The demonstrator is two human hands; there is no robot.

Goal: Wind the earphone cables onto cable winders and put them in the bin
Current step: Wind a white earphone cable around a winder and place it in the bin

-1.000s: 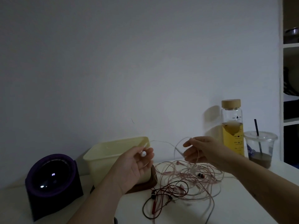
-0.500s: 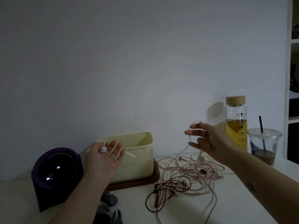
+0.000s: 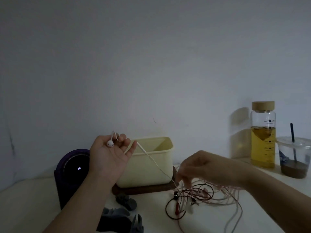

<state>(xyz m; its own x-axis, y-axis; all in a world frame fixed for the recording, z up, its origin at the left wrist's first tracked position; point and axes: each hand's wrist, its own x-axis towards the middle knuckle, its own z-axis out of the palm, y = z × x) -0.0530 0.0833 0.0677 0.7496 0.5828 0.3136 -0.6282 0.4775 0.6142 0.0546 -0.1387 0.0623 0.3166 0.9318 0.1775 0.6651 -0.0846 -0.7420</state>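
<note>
Now right hand (image 3: pixel 202 167) dropped onto the cable tangle (image 3: pixel 202 194) on the table, grip blurred — cannot tell, left hand (image 3: pixel 109 157) curled closer round white earphone cable (image 3: pixel 154 162).

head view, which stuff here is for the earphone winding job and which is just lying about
For the job: white earphone cable in the left hand; tangled cables under the right hand; cream bin; grey pieces, probably winders.
Lying about: purple gadget; glass bottle; plastic cup; brown board under the bin.

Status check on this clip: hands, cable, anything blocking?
Left hand raised, white cable looped over its fingers, running into the tangle. Right hand at tangle, grip blurred. Winders untouched.
</note>
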